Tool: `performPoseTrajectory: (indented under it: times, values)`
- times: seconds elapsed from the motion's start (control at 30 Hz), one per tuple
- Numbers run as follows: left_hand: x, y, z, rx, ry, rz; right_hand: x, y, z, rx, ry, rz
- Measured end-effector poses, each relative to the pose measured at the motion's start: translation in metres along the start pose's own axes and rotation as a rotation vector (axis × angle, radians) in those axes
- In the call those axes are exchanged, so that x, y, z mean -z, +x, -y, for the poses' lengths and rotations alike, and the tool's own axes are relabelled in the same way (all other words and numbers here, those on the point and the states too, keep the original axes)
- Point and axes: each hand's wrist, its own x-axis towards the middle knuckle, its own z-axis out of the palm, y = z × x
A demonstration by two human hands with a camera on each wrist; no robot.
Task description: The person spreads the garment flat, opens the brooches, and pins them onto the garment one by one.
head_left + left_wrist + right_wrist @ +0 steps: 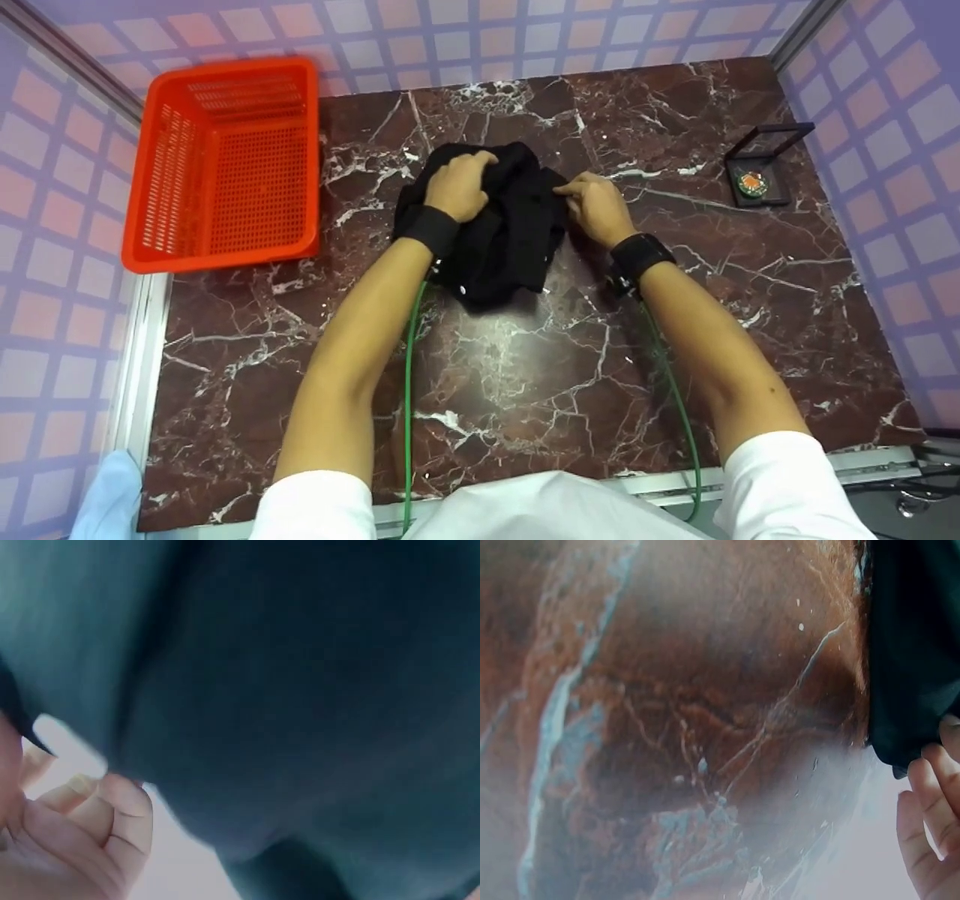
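Note:
A crumpled black cloth lies bunched on the marbled table, with small white spots near its lower edge. My left hand is over its upper left part, fingers curled into the fabric. In the left wrist view dark folds fill most of the picture, and the bent fingers are at the cloth's edge beside a small white piece. At the cloth's right edge, my right hand pinches the fabric between thumb and forefinger. The right wrist view shows those fingertips at a hanging corner of the cloth.
An orange-red plastic basket stands at the left. Toward the right back is a small black frame stand with a round green-and-orange piece on its base. Green cables run from both wrists. Checkered panels enclose the table.

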Motion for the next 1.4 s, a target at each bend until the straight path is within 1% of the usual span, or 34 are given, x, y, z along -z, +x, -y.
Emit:
performPoseTrajectory:
  times: [0.13,0.37,0.43,0.5,0.57,0.67,0.7,0.77,0.83,0.93,1.0,1.03,1.1,1.13,1.17,1.23,1.27,1.3,1.33,1.37,1.4]
  values:
    - [0.01,-0.01,0.018,0.037,-0.004,-0.017,0.002,-0.001,0.0,-0.011,-0.007,-0.027]
    - [0.028,-0.03,0.055,0.147,-0.03,-0.053,0.009,-0.002,-0.002,-0.028,-0.018,-0.068]
    - [0.033,-0.036,0.067,0.17,-0.044,-0.051,0.011,-0.002,-0.003,-0.036,-0.021,-0.076]
    - [0.037,-0.044,0.08,0.208,-0.043,-0.032,0.012,-0.002,-0.004,-0.044,-0.029,-0.078]
    - [0.042,-0.053,0.09,0.24,-0.037,0.013,0.013,-0.002,-0.005,-0.047,-0.035,-0.075]
    - [0.048,-0.064,0.1,0.275,0.005,0.122,0.014,-0.002,-0.006,-0.048,-0.035,-0.07]
    - [0.05,-0.067,0.101,0.275,0.024,0.158,0.014,-0.002,-0.006,-0.048,-0.033,-0.065]
    - [0.053,-0.073,0.102,0.277,0.078,0.226,0.014,-0.003,-0.007,-0.05,-0.034,-0.047]
    - [0.055,-0.078,0.102,0.279,0.143,0.278,0.014,-0.004,-0.008,-0.049,-0.051,-0.012]
    - [0.058,-0.083,0.1,0.286,0.237,0.328,0.014,-0.006,-0.009,-0.045,-0.084,0.039]
    - [0.059,-0.083,0.096,0.297,0.282,0.359,0.014,-0.004,-0.009,-0.043,-0.095,0.053]
    - [0.059,-0.083,0.093,0.3,0.304,0.362,0.014,-0.002,-0.008,-0.045,-0.092,0.05]
    - [0.058,-0.079,0.085,0.302,0.349,0.335,0.013,0.002,-0.007,-0.05,-0.082,0.037]
    - [0.057,-0.077,0.081,0.302,0.371,0.297,0.013,0.005,-0.006,-0.051,-0.074,0.035]
    - [0.056,-0.074,0.075,0.296,0.39,0.244,0.012,0.007,-0.005,-0.056,-0.065,0.042]
    - [0.051,-0.066,0.066,0.265,0.422,0.088,0.01,0.013,-0.003,-0.069,-0.051,0.089]
    - [0.049,-0.061,0.061,0.24,0.433,0.005,0.01,0.015,-0.002,-0.075,-0.048,0.127]
    - [0.047,-0.056,0.057,0.211,0.444,-0.062,0.009,0.017,-0.002,-0.077,-0.045,0.171]
    - [0.045,-0.051,0.054,0.175,0.448,-0.114,0.008,0.018,-0.001,-0.077,-0.042,0.218]
    - [0.043,-0.046,0.051,0.13,0.448,-0.145,0.007,0.02,0.0,-0.08,-0.041,0.267]
    - [0.041,-0.041,0.049,0.081,0.442,-0.15,0.007,0.02,0.001,-0.08,-0.043,0.311]
